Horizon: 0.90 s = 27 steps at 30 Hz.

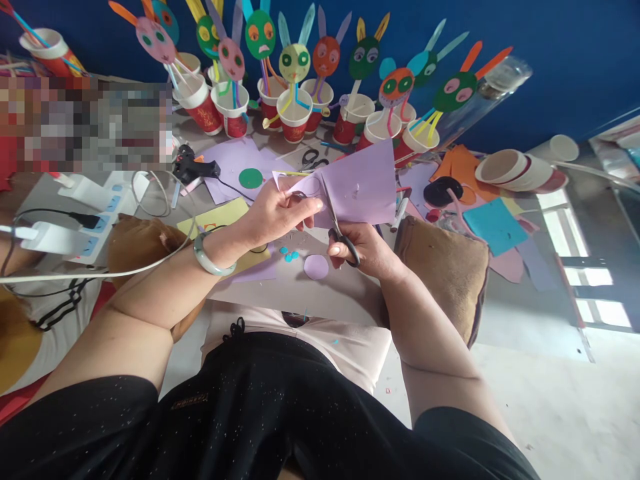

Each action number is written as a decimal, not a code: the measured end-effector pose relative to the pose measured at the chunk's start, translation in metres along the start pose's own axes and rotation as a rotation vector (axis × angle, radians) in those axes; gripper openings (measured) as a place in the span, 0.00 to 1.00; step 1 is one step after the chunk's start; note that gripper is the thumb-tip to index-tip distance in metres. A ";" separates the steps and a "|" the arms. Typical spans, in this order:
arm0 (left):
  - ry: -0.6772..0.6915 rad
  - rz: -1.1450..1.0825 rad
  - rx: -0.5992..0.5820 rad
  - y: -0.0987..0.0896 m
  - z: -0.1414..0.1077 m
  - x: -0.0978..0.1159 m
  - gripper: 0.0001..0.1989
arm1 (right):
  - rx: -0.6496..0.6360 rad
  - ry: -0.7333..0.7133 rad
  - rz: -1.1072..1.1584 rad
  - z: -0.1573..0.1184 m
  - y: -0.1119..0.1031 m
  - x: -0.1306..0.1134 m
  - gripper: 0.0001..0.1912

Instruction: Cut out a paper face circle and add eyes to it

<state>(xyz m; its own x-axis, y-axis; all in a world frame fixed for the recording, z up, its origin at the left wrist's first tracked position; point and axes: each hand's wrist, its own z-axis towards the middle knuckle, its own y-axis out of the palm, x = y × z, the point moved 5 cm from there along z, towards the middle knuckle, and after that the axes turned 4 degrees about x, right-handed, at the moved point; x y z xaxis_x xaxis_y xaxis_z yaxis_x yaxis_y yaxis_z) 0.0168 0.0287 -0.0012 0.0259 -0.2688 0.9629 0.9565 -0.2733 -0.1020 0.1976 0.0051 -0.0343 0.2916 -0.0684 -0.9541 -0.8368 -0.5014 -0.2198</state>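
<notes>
My left hand (287, 208) grips a sheet of purple paper (367, 187) at its left part, thumb on top, where a curved outline shows. In my right hand (363, 248) is a pair of scissors (333, 217) with black handles, its blades at the paper just right of my left thumb. Below my hands a cut purple paper circle (316, 267) lies flat on the table. Several small blue paper bits (289, 254) are beside it. A green paper circle (251, 178) rests on more purple paper to the left.
Red and white paper cups (295, 119) with paper rabbit-eared figures line the back. A black glue gun (195, 167) and a white power strip (100, 217) with cords are at left. Another pair of scissors (311, 159) lies behind the sheet. Brown cushioned blocks (440, 267) flank the table.
</notes>
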 end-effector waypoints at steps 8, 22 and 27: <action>-0.040 -0.014 -0.008 0.000 0.000 0.001 0.07 | 0.003 0.007 0.018 0.001 0.000 0.002 0.39; -0.089 -0.028 0.022 0.000 -0.001 0.000 0.09 | 0.002 0.002 0.004 0.000 0.002 0.001 0.39; -0.099 -0.018 0.024 0.000 -0.001 0.002 0.10 | 0.009 -0.007 0.002 0.001 0.003 0.002 0.39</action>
<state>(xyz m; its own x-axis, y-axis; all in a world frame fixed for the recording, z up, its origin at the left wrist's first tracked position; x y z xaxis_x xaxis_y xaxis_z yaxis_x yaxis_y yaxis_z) 0.0165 0.0274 0.0001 0.0359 -0.1709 0.9846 0.9637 -0.2549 -0.0794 0.1954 0.0040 -0.0369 0.2872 -0.0636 -0.9558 -0.8412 -0.4939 -0.2199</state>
